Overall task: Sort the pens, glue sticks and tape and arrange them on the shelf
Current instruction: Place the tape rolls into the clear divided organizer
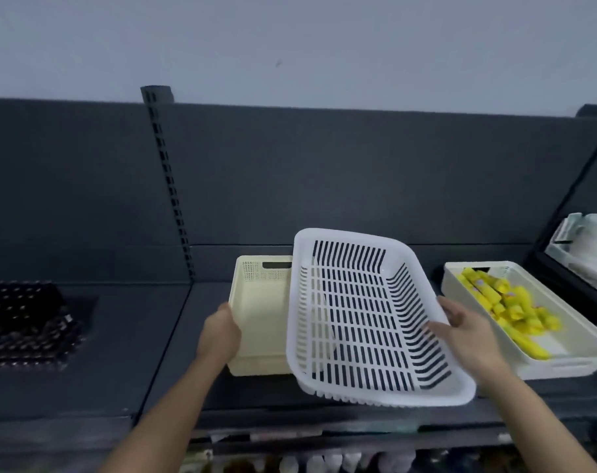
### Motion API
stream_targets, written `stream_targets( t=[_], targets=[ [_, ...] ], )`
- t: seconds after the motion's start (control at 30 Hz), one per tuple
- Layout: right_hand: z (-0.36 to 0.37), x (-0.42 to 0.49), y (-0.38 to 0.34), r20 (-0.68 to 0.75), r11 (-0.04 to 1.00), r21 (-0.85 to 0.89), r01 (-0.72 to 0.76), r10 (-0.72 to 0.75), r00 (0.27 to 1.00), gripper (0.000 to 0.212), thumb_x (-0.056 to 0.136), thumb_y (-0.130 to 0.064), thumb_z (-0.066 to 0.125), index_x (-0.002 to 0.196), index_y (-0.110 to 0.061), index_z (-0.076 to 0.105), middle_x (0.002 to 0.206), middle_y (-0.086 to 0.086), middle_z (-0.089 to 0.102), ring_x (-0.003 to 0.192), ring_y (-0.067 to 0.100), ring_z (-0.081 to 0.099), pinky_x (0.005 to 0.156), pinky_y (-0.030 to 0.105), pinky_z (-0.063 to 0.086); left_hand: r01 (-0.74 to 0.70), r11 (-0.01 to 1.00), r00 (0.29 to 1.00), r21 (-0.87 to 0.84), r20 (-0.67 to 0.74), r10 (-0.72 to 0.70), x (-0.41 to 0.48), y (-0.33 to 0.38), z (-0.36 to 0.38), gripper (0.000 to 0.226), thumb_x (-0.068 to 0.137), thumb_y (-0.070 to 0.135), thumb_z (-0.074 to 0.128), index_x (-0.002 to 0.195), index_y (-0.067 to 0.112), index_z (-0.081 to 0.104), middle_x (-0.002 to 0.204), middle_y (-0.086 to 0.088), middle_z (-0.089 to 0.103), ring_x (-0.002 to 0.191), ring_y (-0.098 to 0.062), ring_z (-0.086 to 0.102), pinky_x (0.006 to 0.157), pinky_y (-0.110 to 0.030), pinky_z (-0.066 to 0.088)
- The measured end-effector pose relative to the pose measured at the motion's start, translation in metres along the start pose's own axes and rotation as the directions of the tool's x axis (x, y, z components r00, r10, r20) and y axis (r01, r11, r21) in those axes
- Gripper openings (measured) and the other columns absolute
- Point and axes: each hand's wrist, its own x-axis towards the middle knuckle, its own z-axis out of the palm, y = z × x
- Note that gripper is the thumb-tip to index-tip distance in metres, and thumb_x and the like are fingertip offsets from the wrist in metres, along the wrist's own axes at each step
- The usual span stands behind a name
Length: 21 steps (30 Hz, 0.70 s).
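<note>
R hand [461, 331] grasps white basket [355, 322] by its right rim, thumb inside. Basket is empty and tilted over shelf [136, 336], its left edge overlapping cream bin [259, 319]. L hand [218, 332] curled at that bin's left wall, seems to hold it. Yellow glue sticks [508, 308] lie in right bin [563, 367]. Best approach, prob.: level basket, steady cream bin, set down w/o knocking either bin. Stick labels too blurred to read.

Legible text: none that I could read. Yellow glue sticks [515, 302] in the right tray [563, 365] bore small label patches, too blurred to make out.
</note>
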Motion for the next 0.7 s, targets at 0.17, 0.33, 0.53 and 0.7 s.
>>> stream_targets(
  t=[0.17, 0.33, 0.53, 0.7],
  targets=[
    [0.004, 0.022, -0.006, 0.055, 1.0, 0.014, -0.009, 0.008, 0.998, 0.038, 0.084, 0.011, 0.058, 0.116, -0.01, 0.06, 0.086, -0.008, 0.067, 0.057, -0.005, 0.065, 0.046, 0.008, 0.047, -0.033, 0.997, 0.993, 0.067, -0.107, 0.04, 0.009, -0.019, -0.028, 0.025, 0.084, -0.01, 0.03, 0.092, 0.002, 0.049, 0.083, -0.011, 0.057, 0.064, -0.023, 0.051, 0.049, -0.03, 0.04],
    [0.025, 0.036, -0.008, 0.119, 0.992, 0.116, -0.039, 0.025, 0.993, 0.04, 0.083, 0.015, 0.056, 0.107, -0.017, 0.06, 0.086, -0.005, 0.07, 0.06, 0.004, 0.069, 0.049, 0.015, 0.052, -0.049, 0.992, 0.977, 0.116, -0.202, 0.072, 0.016, -0.036, -0.06, 0.027, 0.082, -0.01, 0.031, 0.097, 0.004, 0.05, 0.081, -0.013, 0.057, 0.068, -0.03, 0.054, 0.054, -0.036, 0.045],
    [0.032, 0.045, 0.006, 0.157, 0.958, 0.26, -0.118, 0.079, 0.984, 0.039, 0.081, 0.012, 0.061, 0.109, -0.015, 0.062, 0.083, -0.002, 0.076, 0.07, 0.02, 0.073, 0.053, 0.026, 0.057, -0.032, 0.993, 0.969, 0.115, -0.238, 0.059, 0.017, -0.041, -0.068, 0.024, 0.081, -0.009, 0.03, 0.093, 0.002, 0.048, 0.084, -0.017, 0.058, 0.073, -0.035, 0.055, 0.059, -0.038, 0.046],
    [0.025, 0.051, 0.011, 0.145, 0.981, 0.187, -0.059, 0.032, 0.989, 0.04, 0.083, 0.012, 0.059, 0.108, -0.018, 0.062, 0.08, -0.01, 0.075, 0.066, 0.012, 0.071, 0.049, 0.021, 0.054, 0.001, 0.995, 0.97, 0.097, -0.24, 0.023, 0.012, -0.046, -0.067, 0.027, 0.082, -0.008, 0.031, 0.096, 0.003, 0.051, 0.087, -0.013, 0.058, 0.074, -0.033, 0.054, 0.056, -0.034, 0.041]
  ],
)
